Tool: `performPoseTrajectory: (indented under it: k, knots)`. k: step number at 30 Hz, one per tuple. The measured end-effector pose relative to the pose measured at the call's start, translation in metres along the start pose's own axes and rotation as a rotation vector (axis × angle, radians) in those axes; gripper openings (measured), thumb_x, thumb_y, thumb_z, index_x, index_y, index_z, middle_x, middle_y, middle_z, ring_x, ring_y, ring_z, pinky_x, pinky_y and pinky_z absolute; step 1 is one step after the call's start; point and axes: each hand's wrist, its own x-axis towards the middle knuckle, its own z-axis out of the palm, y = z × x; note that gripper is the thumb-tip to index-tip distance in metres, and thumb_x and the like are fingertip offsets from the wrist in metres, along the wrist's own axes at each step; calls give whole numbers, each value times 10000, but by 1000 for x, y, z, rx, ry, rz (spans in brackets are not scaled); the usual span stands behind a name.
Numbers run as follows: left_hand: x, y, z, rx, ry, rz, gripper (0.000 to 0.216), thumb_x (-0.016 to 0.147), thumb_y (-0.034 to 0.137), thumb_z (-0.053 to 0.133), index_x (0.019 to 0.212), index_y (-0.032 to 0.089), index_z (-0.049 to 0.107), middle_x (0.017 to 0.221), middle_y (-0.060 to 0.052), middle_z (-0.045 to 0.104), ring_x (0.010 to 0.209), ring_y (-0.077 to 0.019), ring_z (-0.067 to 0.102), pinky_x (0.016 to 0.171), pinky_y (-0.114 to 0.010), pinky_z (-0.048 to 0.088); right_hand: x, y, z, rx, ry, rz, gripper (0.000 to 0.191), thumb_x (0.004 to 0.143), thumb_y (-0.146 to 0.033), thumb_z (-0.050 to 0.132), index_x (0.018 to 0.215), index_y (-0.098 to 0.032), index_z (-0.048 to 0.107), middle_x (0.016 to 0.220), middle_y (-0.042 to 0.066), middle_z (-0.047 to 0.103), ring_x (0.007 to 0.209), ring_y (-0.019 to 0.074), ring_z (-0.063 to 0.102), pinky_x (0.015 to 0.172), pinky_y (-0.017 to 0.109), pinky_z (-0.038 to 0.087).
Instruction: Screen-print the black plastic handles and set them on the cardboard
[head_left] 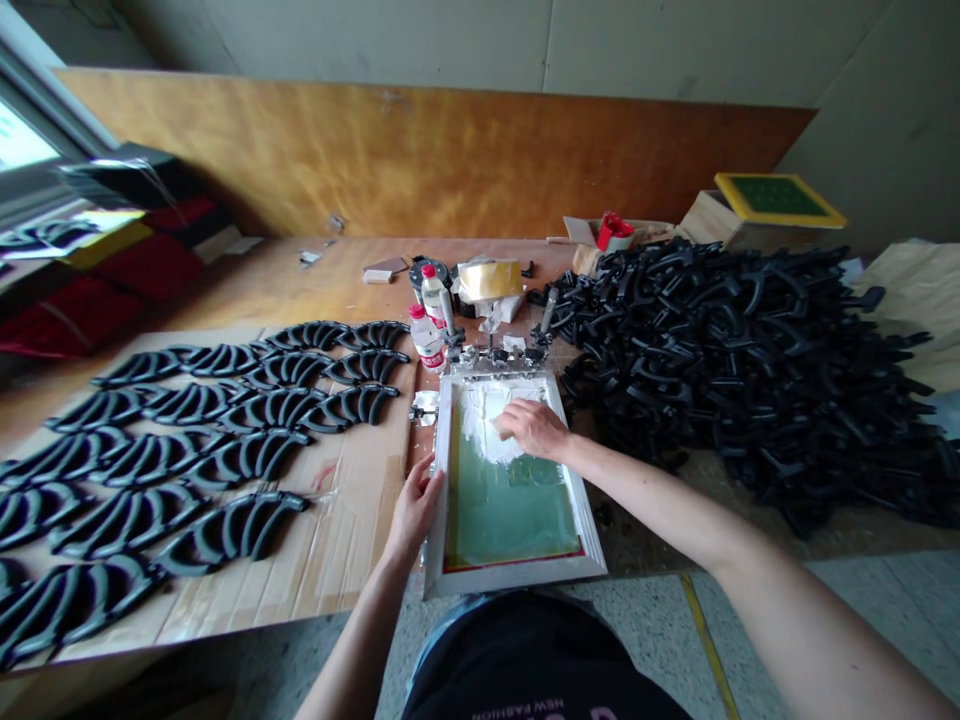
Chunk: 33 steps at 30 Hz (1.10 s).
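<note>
A screen-printing frame [592,540] with a pale metal rim and green mesh lies in front of me. White ink [469,410] is smeared thickly over the far part of its mesh. My right hand [531,428] is closed above this ink, with its fingertips down at the mesh; what it pinches is too small and hidden to make out. At the left rim, my left hand [416,508] grips the frame, thumb near the top edge and fingers along the side. Metal hinge clamps [495,358] hold the frame's far end.
Rows of curved black handles [225,455] lie on cardboard [341,530] at left. A large heap of black handles [720,350] fills the right. Red-capped bottles [429,345] stand behind the frame. Farther back are a yellow-framed screen [780,200] and a wooden board [420,160].
</note>
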Motion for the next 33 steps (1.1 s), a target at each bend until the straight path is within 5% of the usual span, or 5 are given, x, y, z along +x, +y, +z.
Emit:
performPoseTrajectory:
  k: [12, 16, 21, 25, 33]
  knots:
    - [-29, 81, -14, -41, -6, 31, 699, 707, 634, 653, 1247, 191, 617, 874, -42, 710, 707, -186, 639, 575, -259, 487, 49, 54, -38, 121, 280, 416, 581, 846, -274, 665, 1393, -339, 480, 1051, 24, 683, 869, 208, 634, 801, 302, 464]
    - [-16, 124, -14, -112, 41, 232, 627, 742, 694, 575, 1027, 150, 699, 994, -71, 687, 825, -200, 631, 667, -275, 523, 14, 96, -43, 153, 501, 694, 420, 909, -284, 538, 1326, -232, 539, 944, 54, 688, 849, 223, 626, 799, 334, 465]
    - [12, 160, 2, -386, 38, 346, 590, 821, 608, 528, 1215, 170, 572, 980, -66, 675, 852, -182, 651, 731, -312, 542, -34, 82, 7, 263, 319, 736, 212, 883, -324, 581, 1014, -177, 660, 853, 65, 677, 824, 224, 618, 776, 342, 471]
    - [5, 133, 26, -474, 116, 226, 580, 832, 604, 529, 1236, 188, 534, 963, -72, 694, 815, -168, 660, 681, -292, 543, -36, 27, 41, 183, 125, 421, 241, 802, -305, 724, 1015, -216, 658, 1003, 66, 659, 1000, 231, 571, 906, 380, 425]
    - [-34, 20, 56, -325, -213, -315, 524, 773, 626, 573, 1003, 156, 599, 878, -109, 729, 764, -224, 694, 657, -347, 555, -40, -70, 37, 123, 136, 37, 183, 956, -333, 522, 1000, -240, 673, 896, 35, 651, 904, 185, 561, 828, 304, 427]
